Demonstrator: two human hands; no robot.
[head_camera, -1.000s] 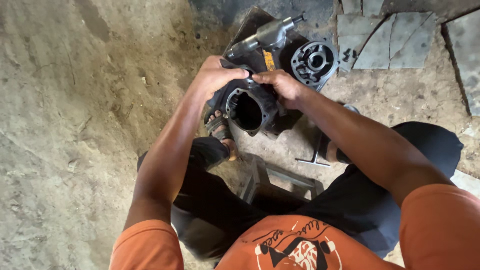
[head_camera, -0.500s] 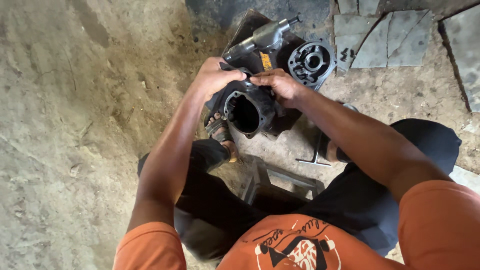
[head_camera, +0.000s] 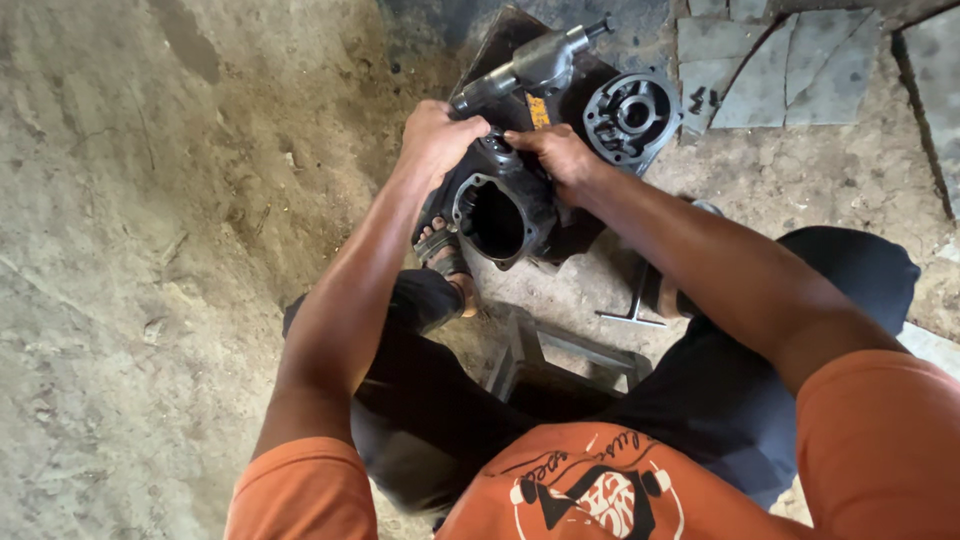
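The dark metal housing (head_camera: 498, 205), a heavy casting with a wide round bore, stands tilted on the ground just beyond the person's sandalled foot (head_camera: 445, 255). If either grip slackens, I judge it could tip toward the toes or roll against the round flanged cover (head_camera: 632, 115) lying just to its right; the oily-looking surface would make such a slip likely. A finger near the bore's edge could also be pinched should the casting shift.

The left hand (head_camera: 437, 140) is clamped over the housing's upper left rim, fingers curled down its far side, the arm reaching forward and nearly straight. The right hand (head_camera: 560, 155) presses on the upper right edge, fingers together and pointing left, forearm crossing in from the right. A grey pneumatic tool (head_camera: 530, 65) lies behind, on a dark mat (head_camera: 500, 45).
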